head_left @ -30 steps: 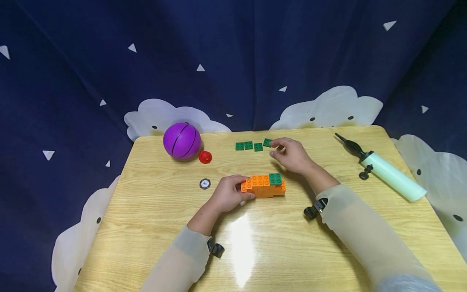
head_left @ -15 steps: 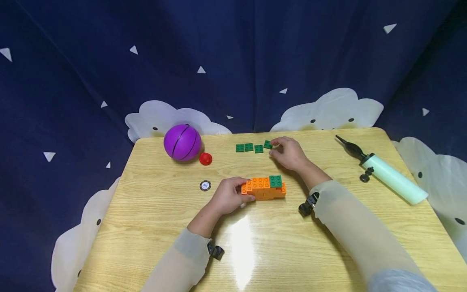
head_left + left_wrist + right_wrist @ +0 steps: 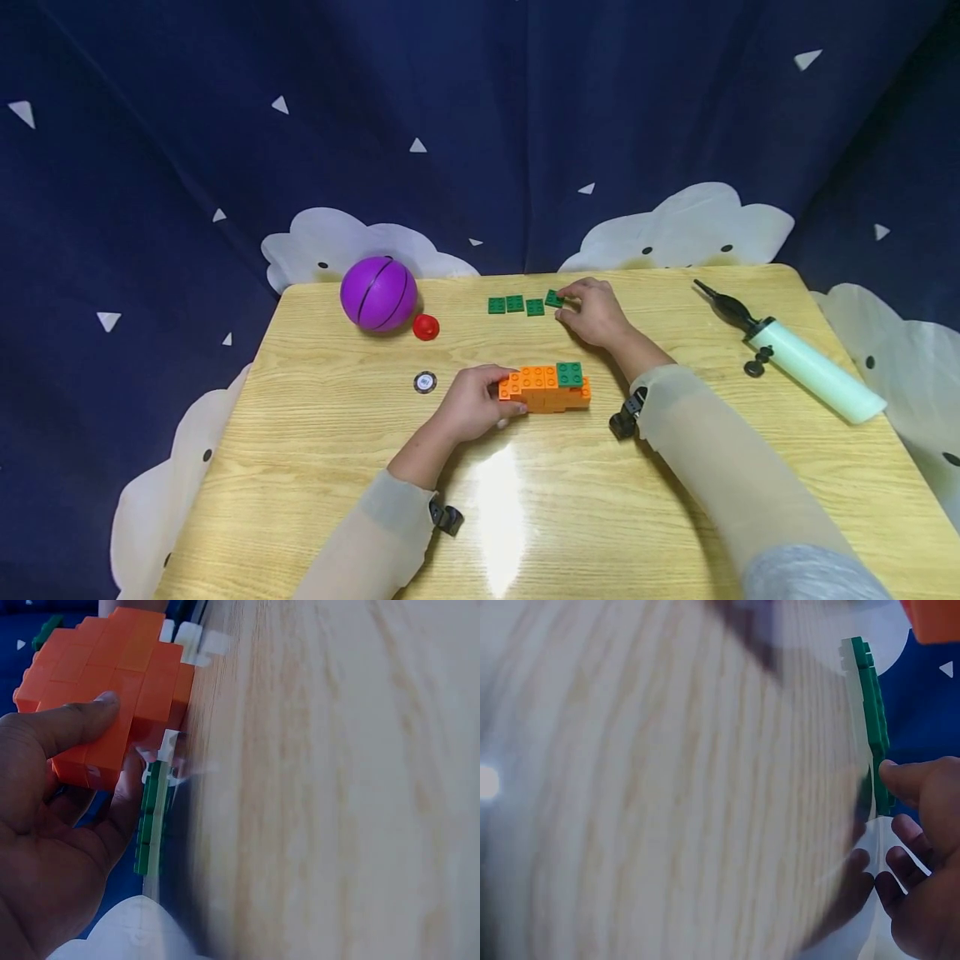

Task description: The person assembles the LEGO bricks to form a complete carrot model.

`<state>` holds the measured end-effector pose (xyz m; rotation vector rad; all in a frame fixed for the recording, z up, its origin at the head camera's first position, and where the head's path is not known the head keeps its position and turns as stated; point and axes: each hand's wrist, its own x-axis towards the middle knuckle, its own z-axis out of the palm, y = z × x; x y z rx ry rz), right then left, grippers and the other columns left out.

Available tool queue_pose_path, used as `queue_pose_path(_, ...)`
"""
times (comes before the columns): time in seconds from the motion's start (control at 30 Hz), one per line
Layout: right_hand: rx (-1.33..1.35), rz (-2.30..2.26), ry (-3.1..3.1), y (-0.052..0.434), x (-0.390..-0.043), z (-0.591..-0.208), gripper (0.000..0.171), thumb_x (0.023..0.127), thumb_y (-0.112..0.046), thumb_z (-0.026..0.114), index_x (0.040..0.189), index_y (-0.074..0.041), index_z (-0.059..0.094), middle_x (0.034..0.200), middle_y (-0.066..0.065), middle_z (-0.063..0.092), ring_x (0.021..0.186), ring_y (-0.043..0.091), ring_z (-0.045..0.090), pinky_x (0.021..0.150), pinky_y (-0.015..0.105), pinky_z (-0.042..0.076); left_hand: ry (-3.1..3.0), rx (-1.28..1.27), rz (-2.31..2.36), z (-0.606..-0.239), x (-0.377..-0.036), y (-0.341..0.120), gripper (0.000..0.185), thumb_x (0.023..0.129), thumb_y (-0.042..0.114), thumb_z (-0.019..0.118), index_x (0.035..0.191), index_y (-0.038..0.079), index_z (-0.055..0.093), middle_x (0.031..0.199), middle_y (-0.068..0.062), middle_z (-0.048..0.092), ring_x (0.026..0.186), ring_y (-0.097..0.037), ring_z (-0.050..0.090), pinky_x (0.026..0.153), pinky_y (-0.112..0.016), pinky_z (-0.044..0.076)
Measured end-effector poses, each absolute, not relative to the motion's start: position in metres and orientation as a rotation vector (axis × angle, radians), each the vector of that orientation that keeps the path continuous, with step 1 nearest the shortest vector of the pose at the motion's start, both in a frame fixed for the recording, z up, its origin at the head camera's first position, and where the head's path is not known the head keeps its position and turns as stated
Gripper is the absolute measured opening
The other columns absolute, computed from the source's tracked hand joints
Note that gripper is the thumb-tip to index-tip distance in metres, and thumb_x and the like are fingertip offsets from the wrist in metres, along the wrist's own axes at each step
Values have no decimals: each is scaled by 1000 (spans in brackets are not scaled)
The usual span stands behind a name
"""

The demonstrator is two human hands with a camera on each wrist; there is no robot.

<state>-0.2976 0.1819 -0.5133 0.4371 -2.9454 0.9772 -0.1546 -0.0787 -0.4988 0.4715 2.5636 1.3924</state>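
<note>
At the left of the counter (image 3: 330,467), a purple ball (image 3: 378,294) sits just beside a red piece (image 3: 426,327), with a round chip (image 3: 425,382) nearer; all three are untouched. The left hand (image 3: 470,404) has its fingers gripping the left end of an orange brick build (image 3: 534,392), already joined into one stepped body. Farther back, three loose green plates (image 3: 514,303) lie in a row, and a fourth green plate (image 3: 553,297) lies askew at its right end; these four seem the part left to add. On the build's right end, one top plate (image 3: 569,374) looks seated, so that much is done. The right hand (image 3: 596,315) reaches to the fourth plate, fingers bent and narrowly parted; whether they pinch or merely touch it, I cannot tell. Far to the right lies a hand pump (image 3: 813,367), untouched.
</note>
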Motion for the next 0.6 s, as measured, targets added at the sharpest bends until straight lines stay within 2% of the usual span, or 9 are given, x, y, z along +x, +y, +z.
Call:
queue_pose_path(0.17,420,938,-2972,183,-299,-514,32,97,-22,72,124,-6,73,137,20,58,130,42,46,109,53,37,2562,471,1391,-499,-155,-77,46,82,18,90,124,10,75,112,2,73,96,-11,66,84,-31,56)
queue_pose_path(0.37,466,954,-2950,184,-297,-514,20,94,-17,74,110,-4,76,133,20,63,125,41,50,109,52,38,2573,471,1386,-499,-154,-77,46,82,20,90,124,10,75,116,0,73,99,-13,66,87,-32,56)
queue_pose_path(0.6,510,949,-2960,184,-293,-512,16,97,-13,72,108,-4,76,120,17,71,116,38,58,114,50,34,2589,482,1383,-500,-155,-79,43,81,20,91,121,12,77,110,3,73,88,-11,65,78,-30,55)
